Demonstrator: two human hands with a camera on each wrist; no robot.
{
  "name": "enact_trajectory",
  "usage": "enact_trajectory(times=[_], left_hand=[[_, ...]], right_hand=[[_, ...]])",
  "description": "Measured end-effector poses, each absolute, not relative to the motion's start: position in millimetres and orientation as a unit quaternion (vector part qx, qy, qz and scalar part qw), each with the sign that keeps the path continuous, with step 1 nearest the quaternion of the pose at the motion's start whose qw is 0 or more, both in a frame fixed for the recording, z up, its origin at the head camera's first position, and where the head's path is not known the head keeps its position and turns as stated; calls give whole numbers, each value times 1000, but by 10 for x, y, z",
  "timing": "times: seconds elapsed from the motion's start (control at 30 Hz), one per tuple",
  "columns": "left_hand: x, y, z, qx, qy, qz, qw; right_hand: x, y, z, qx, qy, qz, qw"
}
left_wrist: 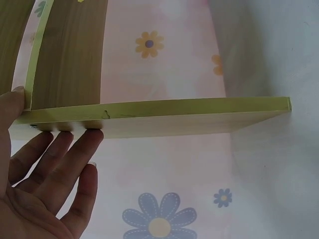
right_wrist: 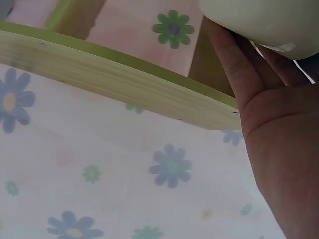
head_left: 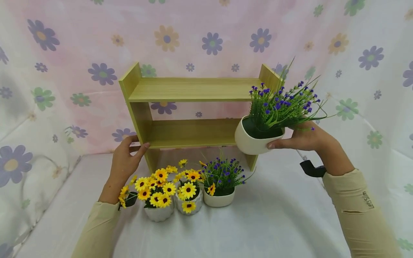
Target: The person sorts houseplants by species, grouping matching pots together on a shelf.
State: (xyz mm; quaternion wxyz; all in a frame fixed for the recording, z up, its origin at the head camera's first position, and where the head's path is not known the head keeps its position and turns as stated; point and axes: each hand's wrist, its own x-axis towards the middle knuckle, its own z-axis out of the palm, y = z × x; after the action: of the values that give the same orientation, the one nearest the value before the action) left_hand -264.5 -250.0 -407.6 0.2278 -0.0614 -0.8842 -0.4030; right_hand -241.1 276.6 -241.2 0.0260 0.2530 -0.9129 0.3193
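Note:
My right hand (head_left: pixel 308 138) holds a cream-white flowerpot (head_left: pixel 255 141) of purple artificial flowers (head_left: pixel 280 102), raised in front of the right end of a two-tier wooden shelf (head_left: pixel 193 89). In the right wrist view, fingers (right_wrist: pixel 237 64) reach under and behind the pot (right_wrist: pixel 269 25). At the shelf's left side panel (head_left: pixel 137 118), my left hand (head_left: pixel 124 159) pinches the board. Seen from the left wrist, its fingertips press the panel's outer face (left_wrist: pixel 164 127) while the thumb lies at the front edge where the lower board joins.
On the white-covered table (head_left: pixel 258 229), in front of the shelf, stand a pot of yellow flowers (head_left: pixel 159 213), a second yellow-flowered pot (head_left: pixel 190 206) and another purple-flowered pot (head_left: pixel 219 199). A flower-printed curtain (head_left: pixel 187 36) hangs behind. Dark wrist mounts (head_left: pixel 312 168) are on both arms.

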Motion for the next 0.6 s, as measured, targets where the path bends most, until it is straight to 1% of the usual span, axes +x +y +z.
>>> enact_trajectory(times=[0.13, 0.3, 0.47, 0.6], left_hand=[[-2641, -2502, -4090, -65, -883, -404, 230], [-2642, -2502, -4099, -65, -882, -405, 232], [-2645, -2498, -4093, -65, -883, -404, 232], [-2642, -2501, -4084, -67, -882, -404, 235]], right_hand=[[-2457, 2730, -2207, 292, -895, 333, 53], [-2497, 2706, -1950, 297, -892, 339, 42], [-2533, 2666, -1728, 316, -877, 357, 55], [-2574, 2638, -1567, 293, -879, 371, 59]])
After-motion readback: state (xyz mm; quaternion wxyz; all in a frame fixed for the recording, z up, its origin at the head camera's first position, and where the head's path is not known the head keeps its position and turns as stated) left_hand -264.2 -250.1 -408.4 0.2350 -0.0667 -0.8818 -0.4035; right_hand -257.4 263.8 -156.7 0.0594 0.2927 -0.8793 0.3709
